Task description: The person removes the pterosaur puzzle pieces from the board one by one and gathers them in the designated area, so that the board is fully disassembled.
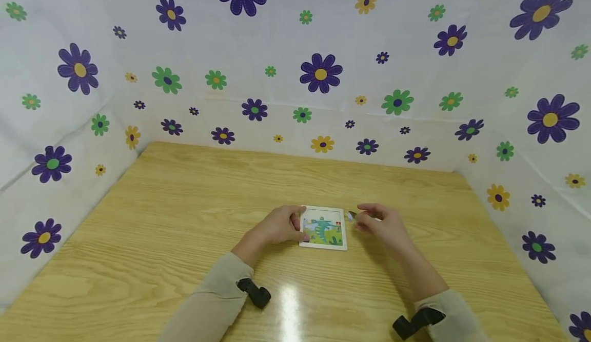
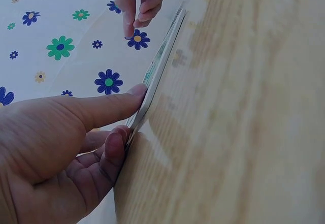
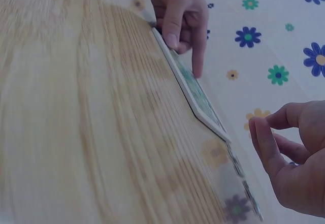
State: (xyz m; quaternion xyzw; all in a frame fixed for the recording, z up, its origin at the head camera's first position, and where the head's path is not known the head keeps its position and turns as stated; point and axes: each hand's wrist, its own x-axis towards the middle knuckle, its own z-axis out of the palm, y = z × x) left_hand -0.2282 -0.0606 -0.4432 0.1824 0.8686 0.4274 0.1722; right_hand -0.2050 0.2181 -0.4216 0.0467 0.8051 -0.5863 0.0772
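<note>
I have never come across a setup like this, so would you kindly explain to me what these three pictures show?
There is no robot here, only a person's left hand and right hand, both bare. The wide picture comes from a camera worn on the head, looking forward and down. The other two come from the black wrist cameras, one on each arm, which is why the table looks steeply tilted there. On it lies a small white-framed picture board with a green creature on it, and small loose pieces beside its right edge. The left hand grips the board's left edge. The right hand is by the loose pieces; I see nothing plainly held in it. A white flowered cloth hangs behind and at the sides.
</note>
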